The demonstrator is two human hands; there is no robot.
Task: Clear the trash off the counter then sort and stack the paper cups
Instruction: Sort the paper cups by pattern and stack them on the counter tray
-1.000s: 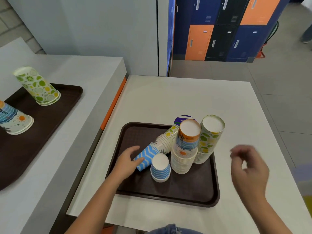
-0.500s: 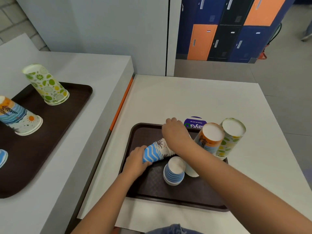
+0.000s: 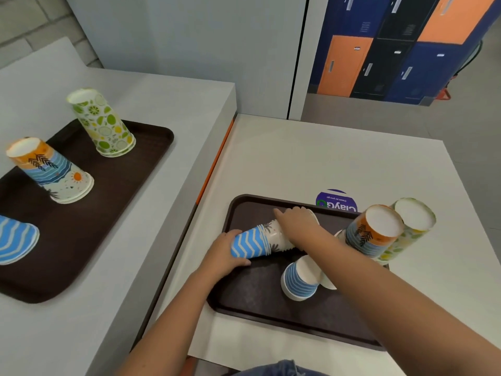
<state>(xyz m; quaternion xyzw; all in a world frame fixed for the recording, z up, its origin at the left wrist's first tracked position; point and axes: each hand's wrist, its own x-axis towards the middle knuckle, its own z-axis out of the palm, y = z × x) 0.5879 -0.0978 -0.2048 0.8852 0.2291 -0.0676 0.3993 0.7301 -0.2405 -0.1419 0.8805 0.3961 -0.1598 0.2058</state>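
Your left hand (image 3: 222,255) grips the blue zigzag end of the toppled nested paper-cup stack (image 3: 267,238), lying centre-frame on the brown plastic tray (image 3: 257,299); your right hand (image 3: 296,223) clasps its far end. Light, crushable cups likely slide apart, so squeeze gently from both ends

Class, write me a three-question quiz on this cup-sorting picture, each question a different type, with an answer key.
1. True or false: the left hand grips the blue zigzag cup at the end of a stack lying on its side.
2. Which cups stand upside down farthest back on the left tray? A) lemon-print cups B) plain red C) black
3. Fill in: the right hand rests on the lying stack's ____ end.

Key: 1 true; 2 A; 3 far.
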